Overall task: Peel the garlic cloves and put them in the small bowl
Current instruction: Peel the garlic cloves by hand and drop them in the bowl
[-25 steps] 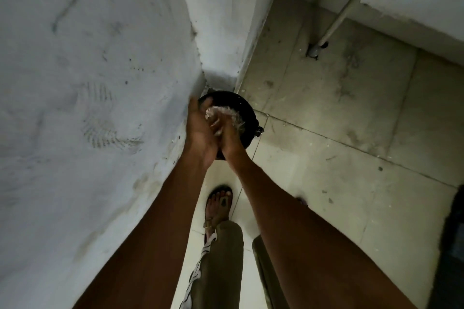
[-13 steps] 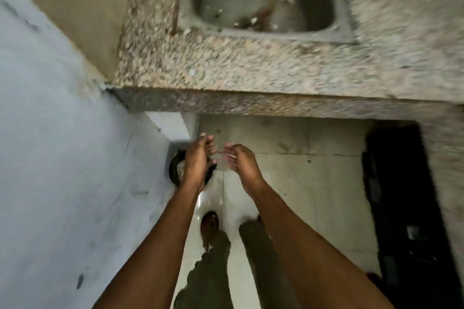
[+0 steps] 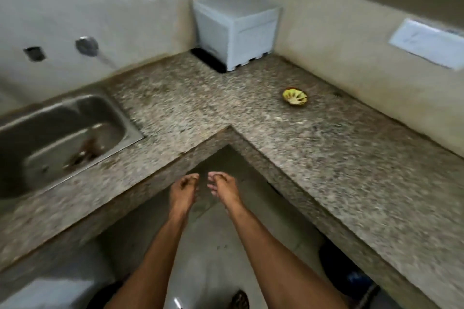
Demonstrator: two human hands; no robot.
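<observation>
A small yellow-green bowl (image 3: 295, 97) with pale garlic cloves in it sits on the right arm of the granite counter (image 3: 351, 158), far ahead of my hands. My left hand (image 3: 182, 189) and my right hand (image 3: 223, 187) hang side by side in front of the counter's inner corner, below its edge. Their fingers are loosely curled and point down, and both hands hold nothing. A few pale flecks, perhaps bits of skin, lie on the counter near the bowl.
A steel sink (image 3: 57, 138) with brown scraps in it is set in the counter's left arm. A white box (image 3: 237, 32) stands in the back corner. A wall tap (image 3: 86, 45) sits above the sink. Dark objects (image 3: 346, 278) lie on the floor under the counter.
My view has swung up from a black bin on the floor to the counter. My hands held a bunch of garlic skins over the bin; now they are apart, raised and hold nothing.
</observation>
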